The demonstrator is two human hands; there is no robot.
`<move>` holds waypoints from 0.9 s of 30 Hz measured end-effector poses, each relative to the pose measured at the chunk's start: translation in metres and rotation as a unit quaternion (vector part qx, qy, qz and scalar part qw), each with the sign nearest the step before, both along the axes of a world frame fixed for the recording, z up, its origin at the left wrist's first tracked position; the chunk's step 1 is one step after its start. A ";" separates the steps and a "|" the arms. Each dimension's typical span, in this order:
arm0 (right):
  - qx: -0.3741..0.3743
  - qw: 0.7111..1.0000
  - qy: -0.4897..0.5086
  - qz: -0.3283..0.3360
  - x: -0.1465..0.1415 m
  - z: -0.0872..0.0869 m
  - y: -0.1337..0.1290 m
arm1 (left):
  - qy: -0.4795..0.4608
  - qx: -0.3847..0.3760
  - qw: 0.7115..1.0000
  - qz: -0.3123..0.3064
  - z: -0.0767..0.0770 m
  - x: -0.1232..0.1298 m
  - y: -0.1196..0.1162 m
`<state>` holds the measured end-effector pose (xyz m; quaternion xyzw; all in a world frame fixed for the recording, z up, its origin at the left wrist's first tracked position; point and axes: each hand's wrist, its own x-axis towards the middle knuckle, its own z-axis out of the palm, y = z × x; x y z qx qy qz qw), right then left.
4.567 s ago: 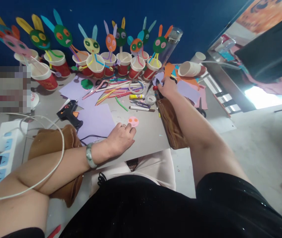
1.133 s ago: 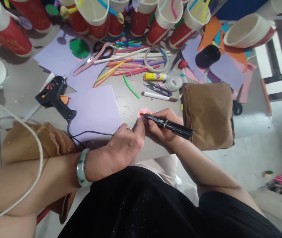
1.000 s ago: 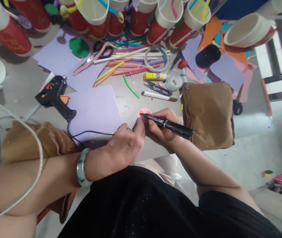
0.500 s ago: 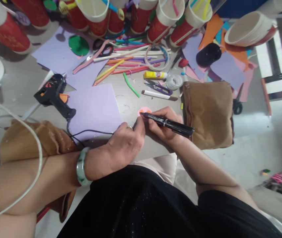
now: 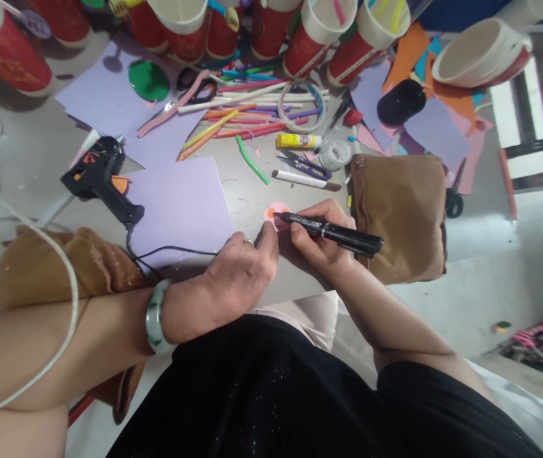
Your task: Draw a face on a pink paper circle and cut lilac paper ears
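Your right hand has moved from beyond the brown pouch to the pink disc since the earliest frame. It grips a black marker, tip at the disc's orange patches. Your left hand, fingers bent, meets the disc's near edge on the bench; whether it pinches cannot be told. Farther out, red-and-white cups hold coloured straws. Marker lettering is illegible.

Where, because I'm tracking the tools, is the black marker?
In the head view, the black marker is in the right hand, right of centre, its tip at the pink disc.
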<state>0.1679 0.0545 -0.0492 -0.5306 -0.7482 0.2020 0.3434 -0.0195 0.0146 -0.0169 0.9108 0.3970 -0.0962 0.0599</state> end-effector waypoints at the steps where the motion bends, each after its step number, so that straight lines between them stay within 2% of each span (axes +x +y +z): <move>1: -0.005 1.000 0.005 0.002 0.000 0.001 0.000 | 0.000 -0.003 1.000 0.001 0.000 0.000 0.000; 13: -0.016 1.000 -0.005 -0.005 0.000 0.000 -0.001 | -0.008 -0.021 1.000 0.010 -0.001 0.001 0.001; 18: -0.037 0.999 0.015 -0.003 0.001 -0.001 -0.002 | -0.013 0.005 1.000 0.002 -0.007 -0.001 -0.002; 21: -0.063 0.991 0.112 -0.034 0.003 -0.010 0.002 | -0.020 0.020 1.000 -0.005 -0.007 -0.002 -0.003; 24: -0.120 0.961 0.240 -0.061 0.004 -0.019 0.010 | -0.018 0.005 1.000 -0.004 -0.002 -0.003 -0.002; 27: -0.157 0.944 0.285 -0.058 0.005 -0.020 0.018 | -0.015 -0.002 1.000 -0.001 0.000 -0.004 -0.002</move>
